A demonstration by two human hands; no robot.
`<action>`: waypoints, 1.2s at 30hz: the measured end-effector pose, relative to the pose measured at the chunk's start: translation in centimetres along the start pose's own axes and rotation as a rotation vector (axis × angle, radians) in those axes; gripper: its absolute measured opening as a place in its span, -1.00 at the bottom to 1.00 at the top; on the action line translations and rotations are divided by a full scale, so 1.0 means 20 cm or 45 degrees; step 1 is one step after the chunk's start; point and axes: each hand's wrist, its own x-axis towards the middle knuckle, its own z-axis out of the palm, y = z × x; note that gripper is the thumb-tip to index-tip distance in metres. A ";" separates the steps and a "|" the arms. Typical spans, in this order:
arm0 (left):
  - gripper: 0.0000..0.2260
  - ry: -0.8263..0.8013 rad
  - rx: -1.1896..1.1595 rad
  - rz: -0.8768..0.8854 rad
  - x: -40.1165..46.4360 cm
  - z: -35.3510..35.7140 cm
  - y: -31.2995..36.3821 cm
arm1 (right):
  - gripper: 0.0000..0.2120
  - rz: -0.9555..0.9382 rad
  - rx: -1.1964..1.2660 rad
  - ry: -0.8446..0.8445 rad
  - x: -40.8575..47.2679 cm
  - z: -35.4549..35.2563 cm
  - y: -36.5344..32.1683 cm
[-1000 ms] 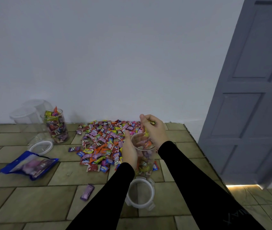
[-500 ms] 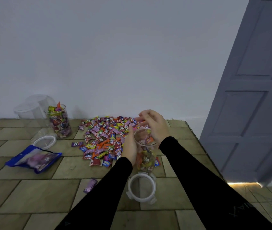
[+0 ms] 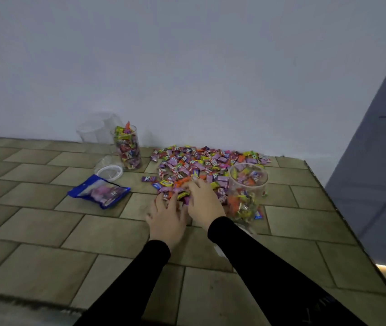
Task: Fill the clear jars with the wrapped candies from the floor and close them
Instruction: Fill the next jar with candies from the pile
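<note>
A spread of wrapped candies (image 3: pixel 201 163) lies on the tiled floor by the wall. My left hand (image 3: pixel 167 215) lies at the pile's near edge, fingers spread and touching the candies. Beside it, my right hand (image 3: pixel 205 201) curls its fingers over a clump of candies at that same edge. An open clear jar (image 3: pixel 247 191), partly filled, stands on the floor just right of my right hand, with neither hand on it. A fuller open jar (image 3: pixel 127 147) stands at the pile's left. Only a sliver of a white lid (image 3: pixel 243 228) shows beside my right sleeve.
Two empty clear jars (image 3: pixel 95 130) stand against the wall behind the full jar. A white-rimmed lid (image 3: pixel 109 172) and a blue candy bag (image 3: pixel 99 191) lie left of the pile. A grey door (image 3: pixel 380 161) is on the right, past the edge of the tiles.
My left hand let go of the partly filled jar, which now stands alone on the floor. Both hands moved down and left onto the pile's near edge. The view shifted left.
</note>
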 end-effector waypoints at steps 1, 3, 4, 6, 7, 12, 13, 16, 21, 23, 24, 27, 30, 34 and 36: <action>-0.51 -0.045 0.061 -0.041 -0.02 0.01 -0.02 | -0.64 0.076 -0.065 -0.038 0.00 0.04 0.02; -0.47 -0.119 0.132 -0.090 -0.03 0.03 -0.05 | -0.55 0.202 -0.143 -0.096 0.01 0.09 0.05; -0.45 -0.152 0.136 -0.111 -0.02 0.03 -0.06 | -0.52 0.250 -0.162 -0.120 0.01 0.11 0.05; -0.43 -0.175 0.151 -0.121 0.01 0.04 -0.08 | -0.50 0.303 -0.221 -0.129 0.02 0.14 0.07; -0.42 -0.163 0.181 -0.095 0.03 0.04 -0.08 | -0.51 0.309 -0.263 -0.109 0.03 0.16 0.08; -0.35 -0.155 0.267 -0.009 0.13 0.04 -0.10 | -0.49 0.344 -0.370 -0.074 0.08 0.24 0.12; -0.33 -0.159 0.274 -0.004 0.16 0.04 -0.11 | -0.49 0.356 -0.370 -0.088 0.10 0.25 0.12; -0.30 -0.162 0.267 0.032 0.27 0.02 -0.14 | -0.47 0.358 -0.412 -0.111 0.16 0.27 0.14; -0.26 -0.199 0.200 0.079 0.44 0.00 -0.19 | -0.36 0.374 -0.451 -0.131 0.27 0.31 0.15; -0.23 -0.229 0.189 0.068 0.50 0.00 -0.21 | -0.17 0.373 -0.466 -0.131 0.31 0.33 0.16; -0.23 -0.256 0.181 0.068 0.54 0.01 -0.22 | -0.15 0.386 -0.466 -0.141 0.33 0.34 0.16; -0.32 -0.294 0.201 0.123 0.60 0.02 -0.23 | -0.18 0.416 -0.457 -0.166 0.37 0.36 0.18; -0.36 -0.146 0.289 0.268 0.64 0.05 -0.23 | -0.07 0.403 -0.514 -0.091 0.38 0.35 0.17; -0.44 -0.015 0.254 0.454 0.70 0.09 -0.23 | -0.32 0.420 -0.487 0.005 0.41 0.34 0.16; -0.55 0.069 0.231 0.540 0.72 0.09 -0.22 | -0.49 0.435 -0.479 -0.025 0.41 0.34 0.17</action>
